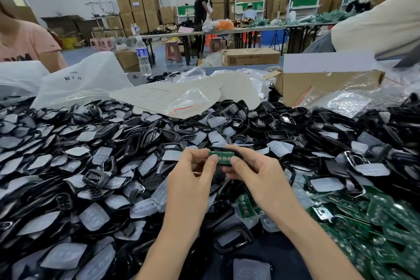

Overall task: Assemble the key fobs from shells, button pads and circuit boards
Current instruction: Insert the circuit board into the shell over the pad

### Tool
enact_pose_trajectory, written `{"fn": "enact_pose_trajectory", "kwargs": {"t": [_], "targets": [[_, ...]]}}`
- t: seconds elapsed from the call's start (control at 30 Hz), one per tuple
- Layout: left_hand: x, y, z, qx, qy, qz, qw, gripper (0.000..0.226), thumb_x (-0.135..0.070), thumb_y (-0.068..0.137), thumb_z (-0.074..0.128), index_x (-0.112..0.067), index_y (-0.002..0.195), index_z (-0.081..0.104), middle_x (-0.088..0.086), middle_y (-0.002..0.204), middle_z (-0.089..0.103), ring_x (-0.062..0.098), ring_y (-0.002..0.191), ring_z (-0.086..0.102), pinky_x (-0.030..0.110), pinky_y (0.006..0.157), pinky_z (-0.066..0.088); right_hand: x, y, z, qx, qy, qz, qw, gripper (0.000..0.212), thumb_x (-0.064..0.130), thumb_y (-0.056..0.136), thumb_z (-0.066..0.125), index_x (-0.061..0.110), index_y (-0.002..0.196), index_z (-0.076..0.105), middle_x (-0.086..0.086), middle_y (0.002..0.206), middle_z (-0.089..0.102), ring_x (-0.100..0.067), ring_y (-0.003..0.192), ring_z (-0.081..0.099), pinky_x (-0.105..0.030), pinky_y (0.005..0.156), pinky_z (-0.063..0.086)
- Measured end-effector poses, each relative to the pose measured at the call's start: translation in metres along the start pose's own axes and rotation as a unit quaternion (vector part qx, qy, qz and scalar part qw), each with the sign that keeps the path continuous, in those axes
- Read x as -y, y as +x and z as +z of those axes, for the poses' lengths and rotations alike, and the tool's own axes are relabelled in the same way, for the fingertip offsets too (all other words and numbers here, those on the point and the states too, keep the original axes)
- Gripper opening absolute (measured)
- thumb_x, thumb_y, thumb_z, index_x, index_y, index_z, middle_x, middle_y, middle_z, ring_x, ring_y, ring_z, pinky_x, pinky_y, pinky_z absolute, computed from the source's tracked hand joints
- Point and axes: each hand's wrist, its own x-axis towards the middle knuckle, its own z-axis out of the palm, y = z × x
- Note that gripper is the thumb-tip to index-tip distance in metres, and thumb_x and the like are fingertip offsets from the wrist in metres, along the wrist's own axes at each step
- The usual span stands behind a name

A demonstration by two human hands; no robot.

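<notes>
single head-worn wide-angle view, facing forward and down, close over both hands (227,170) above the parts heap (91,166), warehouse shelving beyond, edges bowed

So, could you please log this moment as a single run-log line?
left hand: pinches green rectangular circuit board | right hand: grips same board with black plastic shell | status: board exposed, shell open

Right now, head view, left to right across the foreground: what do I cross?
shell and button pad heap → left hand → held circuit board → right hand → loose circuit boards
</notes>
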Motion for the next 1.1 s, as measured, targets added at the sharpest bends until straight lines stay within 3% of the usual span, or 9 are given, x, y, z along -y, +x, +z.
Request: {"fn": "enact_pose_trajectory", "kwargs": {"t": [0.1,0.2,0.3,0.4,0.5,0.63,0.9,1.0,1.1], "targets": [[0.001,0.000,-0.001,-0.004,0.001,-0.010,1.000,0.009,-0.028,0.093,0.070,-0.032,0.094,0.062,-0.029,0.091,0.066,-0.003,0.083,0.064,0.011,0.071,0.048,0.000,-0.001,0.001,0.003,-0.002,0.001,1.000,0.030,0.005,0.102,0.056,0.029,0.113,0.070,0.008,0.101,0.078,-0.014,0.091,0.076,-0.019,0.078,0.058],[0.001,0.000,-0.001,-0.027,-0.011,-0.026,0.999,0.014,-0.033,0.089,0.074,-0.031,0.092,0.061,-0.014,0.081,0.068,-0.002,0.079,0.063,0.011,0.068,0.047,0.000,-0.001,0.001,0.005,0.004,0.001,1.000,0.027,0.007,0.102,0.057,0.026,0.114,0.071,0.005,0.101,0.078,-0.015,0.090,0.076,-0.020,0.079,0.058],[-0.001,0.001,-0.001,-0.007,-0.024,-0.043,0.999,0.016,-0.039,0.091,0.070,-0.036,0.100,0.057,-0.009,0.089,0.067,0.007,0.078,0.065,0.021,0.070,0.052,0.001,-0.001,0.000,0.001,0.030,0.002,1.000,0.026,0.007,0.101,0.057,0.023,0.116,0.071,0.004,0.101,0.079,-0.016,0.091,0.076,-0.020,0.080,0.058],[-0.003,0.002,-0.001,0.023,-0.038,-0.041,0.998,0.010,-0.036,0.095,0.065,-0.038,0.103,0.061,-0.011,0.093,0.070,0.010,0.082,0.068,0.030,0.075,0.057,0.002,-0.001,0.000,0.001,0.056,0.008,0.998,0.026,0.007,0.101,0.058,0.025,0.113,0.072,0.001,0.101,0.079,-0.019,0.092,0.076,-0.023,0.082,0.059],[-0.006,0.003,-0.002,0.025,-0.052,-0.033,0.998,0.006,-0.031,0.095,0.066,-0.034,0.099,0.064,-0.014,0.091,0.072,0.006,0.084,0.069,0.028,0.075,0.056,0.005,-0.001,0.000,0.005,0.078,0.013,0.997,0.023,0.009,0.098,0.063,0.025,0.111,0.075,-0.003,0.102,0.079,-0.020,0.090,0.076,-0.022,0.080,0.059],[-0.010,0.003,-0.003,0.044,-0.048,-0.023,0.998,0.004,-0.026,0.095,0.068,-0.027,0.096,0.063,-0.005,0.084,0.071,0.006,0.073,0.065,0.025,0.069,0.052,0.007,-0.001,-0.001,-0.012,0.075,0.028,0.997,0.018,0.009,0.096,0.067,0.020,0.108,0.075,-0.005,0.097,0.079,-0.018,0.082,0.076,-0.022,0.075,0.059],[-0.015,-0.003,-0.012,0.064,0.007,-0.013,0.998,0.005,-0.027,0.100,0.060,-0.032,0.101,0.062,-0.008,0.087,0.072,0.004,0.076,0.068,0.028,0.073,0.057,0.007,-0.002,0.001,-0.039,0.111,0.050,0.992,0.016,0.005,0.096,0.067,0.018,0.103,0.074,-0.007,0.092,0.079,-0.017,0.077,0.074,-0.021,0.071,0.058],[-0.019,-0.014,-0.025,0.151,0.125,0.034,0.980,0.003,-0.036,0.098,0.059,-0.036,0.098,0.062,-0.017,0.087,0.070,0.000,0.078,0.064,0.018,0.072,0.051,0.010,-0.002,-0.002,-0.073,0.134,0.064,0.986,0.016,0.002,0.096,0.065,0.015,0.102,0.071,-0.002,0.084,0.079,-0.018,0.077,0.075,-0.021,0.070,0.059],[-0.031,-0.034,-0.030,0.365,0.236,0.107,0.894,0.006,-0.037,0.095,0.063,-0.033,0.096,0.068,-0.028,0.087,0.064,-0.011,0.082,0.058,0.007,0.070,0.040,0.012,-0.001,-0.005,-0.092,0.163,0.078,0.979,0.013,0.000,0.097,0.062,0.010,0.103,0.068,0.002,0.078,0.077,-0.014,0.073,0.074,-0.020,0.070,0.059]]}}
